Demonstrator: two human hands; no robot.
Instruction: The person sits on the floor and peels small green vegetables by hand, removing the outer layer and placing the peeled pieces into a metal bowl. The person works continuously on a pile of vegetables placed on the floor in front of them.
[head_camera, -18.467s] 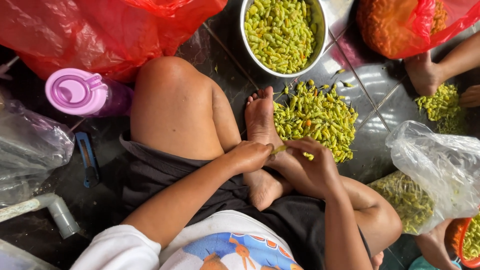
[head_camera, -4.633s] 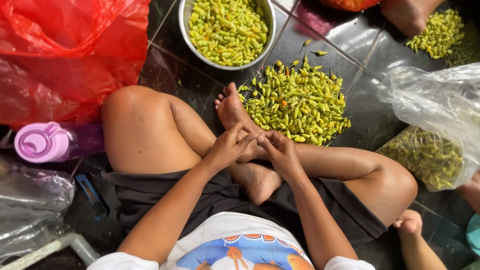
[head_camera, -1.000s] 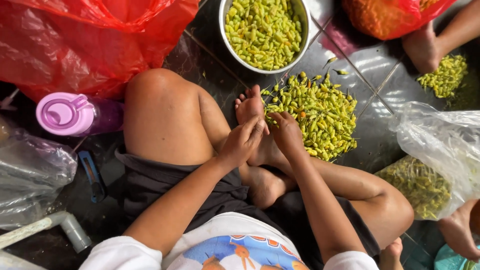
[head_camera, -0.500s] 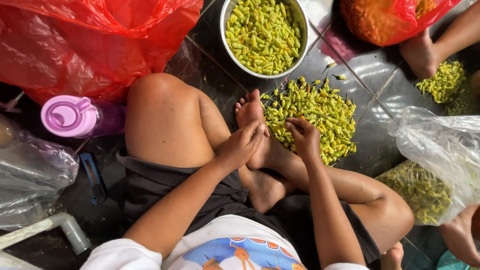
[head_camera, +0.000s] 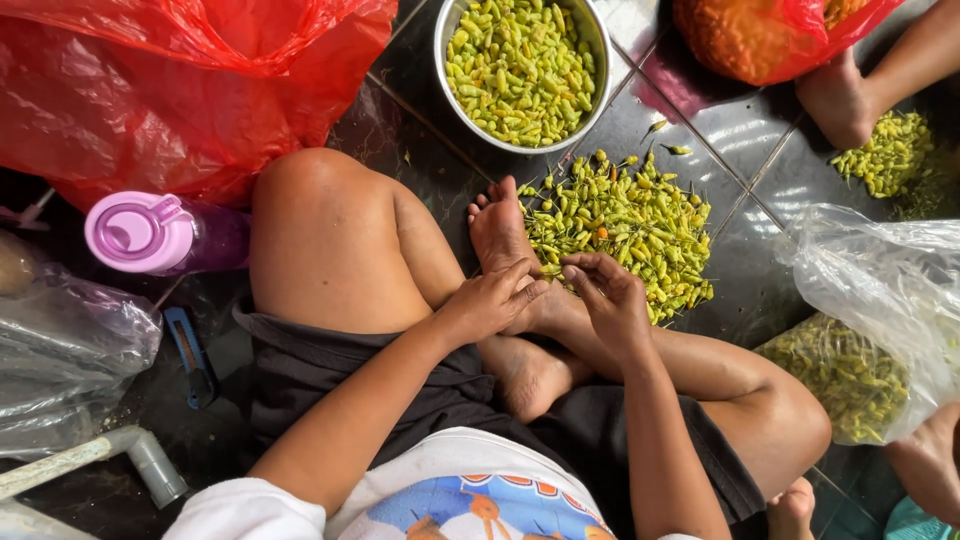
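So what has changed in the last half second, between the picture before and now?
The right hand has drawn back slightly from the chili pile toward the left hand, fingers curled; whether it holds a chili is not visible. The left hand stayed resting at the foot. Metal bowl, purple bottle and bags are unchanged.

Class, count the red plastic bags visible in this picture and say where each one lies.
2: a large red bag at top left beside the knee, and a smaller red bag at top right, cut off by the edge.
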